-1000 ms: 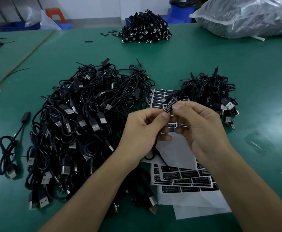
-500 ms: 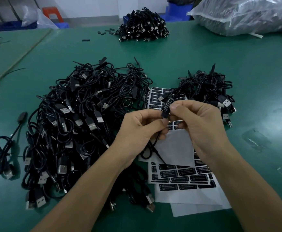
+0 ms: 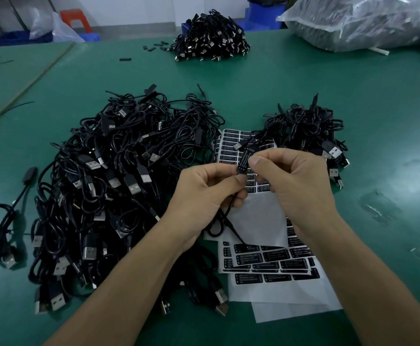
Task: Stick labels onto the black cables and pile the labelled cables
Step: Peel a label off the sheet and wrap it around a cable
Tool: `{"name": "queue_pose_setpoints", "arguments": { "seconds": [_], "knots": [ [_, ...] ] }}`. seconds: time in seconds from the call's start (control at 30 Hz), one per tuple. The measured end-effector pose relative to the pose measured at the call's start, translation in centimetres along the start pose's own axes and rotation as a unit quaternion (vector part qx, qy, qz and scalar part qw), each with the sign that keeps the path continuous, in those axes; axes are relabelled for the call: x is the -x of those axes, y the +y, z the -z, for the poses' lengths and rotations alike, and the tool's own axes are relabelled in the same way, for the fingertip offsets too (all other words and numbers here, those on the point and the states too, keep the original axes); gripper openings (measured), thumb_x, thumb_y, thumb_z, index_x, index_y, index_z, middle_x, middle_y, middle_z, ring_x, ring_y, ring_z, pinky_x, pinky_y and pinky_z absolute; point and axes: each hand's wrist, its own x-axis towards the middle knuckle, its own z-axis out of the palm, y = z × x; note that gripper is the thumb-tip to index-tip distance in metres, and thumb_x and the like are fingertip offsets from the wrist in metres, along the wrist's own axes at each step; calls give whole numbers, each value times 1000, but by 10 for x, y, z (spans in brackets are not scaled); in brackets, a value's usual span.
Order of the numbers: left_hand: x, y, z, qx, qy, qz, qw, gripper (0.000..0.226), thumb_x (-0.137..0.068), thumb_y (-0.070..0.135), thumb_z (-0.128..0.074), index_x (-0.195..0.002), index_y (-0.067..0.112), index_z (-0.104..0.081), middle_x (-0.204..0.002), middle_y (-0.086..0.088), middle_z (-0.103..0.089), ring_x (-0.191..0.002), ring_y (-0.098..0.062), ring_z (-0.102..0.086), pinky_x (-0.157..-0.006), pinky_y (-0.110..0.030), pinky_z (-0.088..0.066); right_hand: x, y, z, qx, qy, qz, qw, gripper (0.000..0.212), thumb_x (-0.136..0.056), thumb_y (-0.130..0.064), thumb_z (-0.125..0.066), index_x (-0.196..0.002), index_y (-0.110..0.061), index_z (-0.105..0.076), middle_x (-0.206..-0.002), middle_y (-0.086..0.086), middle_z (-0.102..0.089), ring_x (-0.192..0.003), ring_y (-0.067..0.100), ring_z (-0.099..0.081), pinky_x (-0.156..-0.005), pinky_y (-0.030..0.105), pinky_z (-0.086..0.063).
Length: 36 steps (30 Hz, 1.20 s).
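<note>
1. Left hand (image 3: pixel 204 193) and right hand (image 3: pixel 294 181) both pinch 1 cable (image 3: pixel 244 161) with thumb and fingers, above the label sheets (image 3: pixel 261 260)
2. Big cable pile (image 3: pixel 119 186) left, small pile (image 3: pixel 303 131) far right

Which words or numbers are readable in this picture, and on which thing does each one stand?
"LED CONTROLLER": on the label on the held cable.
"LED CONTROLLER": on stickers of the near label sheet.
Small lines under these words: too small to read.
Far label sheet: blurred, unreadable.
</note>
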Motion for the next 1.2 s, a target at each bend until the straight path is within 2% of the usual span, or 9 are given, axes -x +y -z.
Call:
{"name": "queue_pose_setpoints", "arguments": {
  "seconds": [0.3, 0.53, 0.93, 1.07, 1.2],
  "knots": [
    [1, 0, -1, 6, 0, -1, 1000, 3, -89, 3, -70, -91, 3, -73, -67, -7, -69, -61, -13, -64, -62, -19, -53, -1, 4, 0, 45, 20, 9, 999, 14, -86, -20, -76, -73, -26, -76, -67, -6, -71, -61, 7, -57, -60, 24, -51],
    [2, -1, -1, 11, 4, -3, 1000, 6, -88, 2, -70, -94, 0, -72, -68, -8, -71, -62, -14, -67, -62, -19, -54, 1, 6, -2, 70, 29, 38, 996, 14, -87, -17, -75, -76, -26, -75, -70, -11, -73, -62, 1, -63, -61, 17, -50],
    [2, 0, -3, 16, 20, -2, 1000, 9, -88, 1, -71, -96, -3, -71, -68, -10, -71, -61, -15, -67, -60, -20, -55, 1, 5, -3, 88, 21, 56, 994, 16, -88, -16, -74, -76, -27, -74, -67, -15, -70, -58, -3, -59, -57, 11, -45],
    [3, 1, -3, 24, 21, -2, 999, 14, -88, -1, -70, -100, -9, -68, -67, -11, -70, -59, -14, -67, -59, -20, -54, 1, 4, -2, 94, 17, 60, 994, 16, -88, -16, -74, -76, -26, -73, -66, -16, -70, -58, -3, -59, -57, 10, -44],
    [3, 1, -3, 19, 18, -5, 1000, 8, -88, -2, -70, -95, -4, -69, -67, -10, -70, -60, -14, -67, -59, -20, -54, 1, 4, -2, 96, 18, 63, 993, 17, -87, -15, -74, -75, -27, -73, -68, -15, -71, -59, -3, -60, -58, 10, -45]
  ]
}}
